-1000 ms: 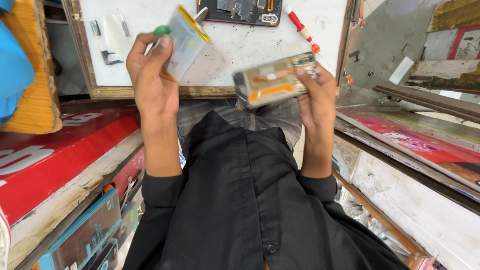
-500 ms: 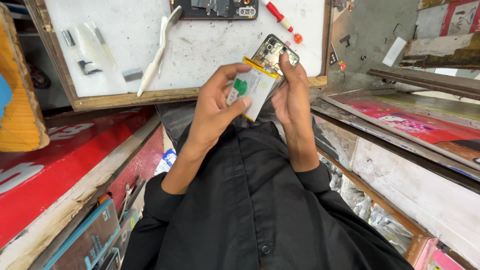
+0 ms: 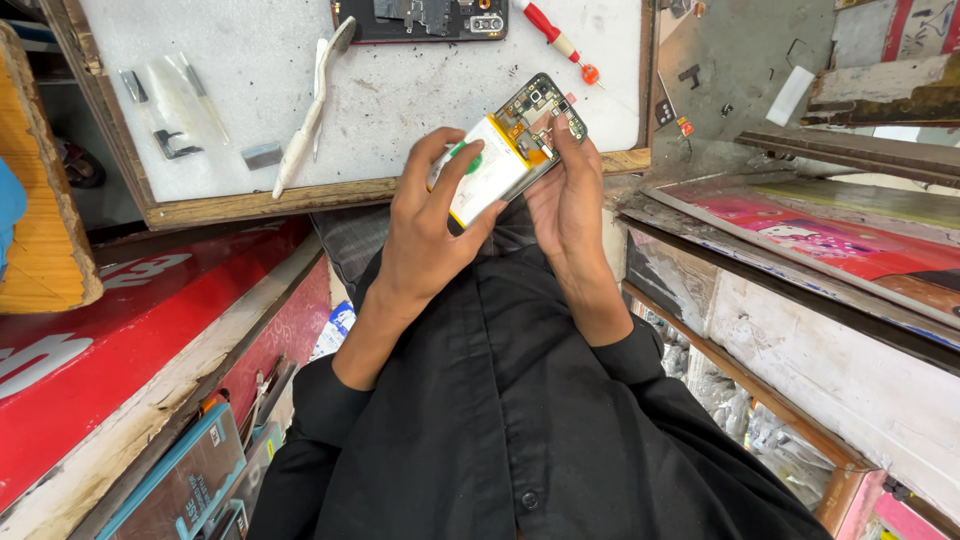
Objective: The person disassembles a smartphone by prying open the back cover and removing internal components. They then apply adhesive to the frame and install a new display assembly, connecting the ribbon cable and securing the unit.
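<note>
Closest to the camera is a black shirt [image 3: 500, 420] with long sleeves. Just past it, both hands meet over the lap.

The left hand [image 3: 430, 235] has its fingers wrapped around a white battery [image 3: 490, 172] with a green dot and yellow edges. The thumb presses on its face. The right hand [image 3: 570, 205] holds an open phone [image 3: 545, 110] from below, fingers closed on its edge, one fingertip up on the inner parts near the top. The battery lies on the phone, right where the two hands touch.

It looks like the battery is being fitted into the phone. It seems to sit a bit crooked, so it likely needs to be lined up and pushed flat, gently.

Farther off is a white board [image 3: 400, 90]. On it lie a white stick tool [image 3: 305, 130], a red screwdriver [image 3: 550, 32], and another phone [image 3: 420, 18] at the far edge.
</note>
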